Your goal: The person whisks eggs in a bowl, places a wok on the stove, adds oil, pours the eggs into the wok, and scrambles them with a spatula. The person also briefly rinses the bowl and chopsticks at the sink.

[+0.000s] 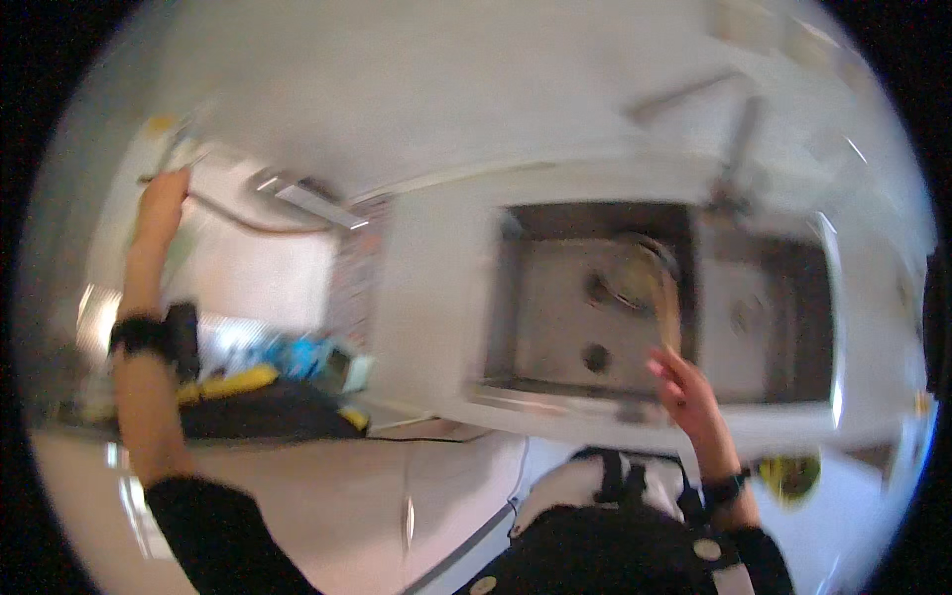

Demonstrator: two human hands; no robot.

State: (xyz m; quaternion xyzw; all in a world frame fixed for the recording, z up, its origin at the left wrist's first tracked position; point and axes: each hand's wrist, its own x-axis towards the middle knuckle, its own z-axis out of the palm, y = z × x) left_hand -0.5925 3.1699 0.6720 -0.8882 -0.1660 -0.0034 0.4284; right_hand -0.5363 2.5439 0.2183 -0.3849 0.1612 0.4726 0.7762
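My right hand (684, 394) is closed round the long light-brown handle (668, 315) of a round, shallow utensil (640, 277), perhaps a strainer or small pan. It hangs over the left basin of a steel double sink (595, 342). Blur hides its exact kind. At the far left my left arm stretches out, and my left hand (165, 205) is closed near a thin dark curved strip (253, 224) that runs to the right. A slim dark end sticks out beside the fist. What the fist holds cannot be made out.
A faucet (732, 183) stands behind the sink. Near my left forearm lie blue packages (297, 354), a yellow object (233, 383) and a dark bag-like shape (263, 412). A metallic bar-like object (309, 201) sits at the back left. A thin cable runs along the counter's front edge.
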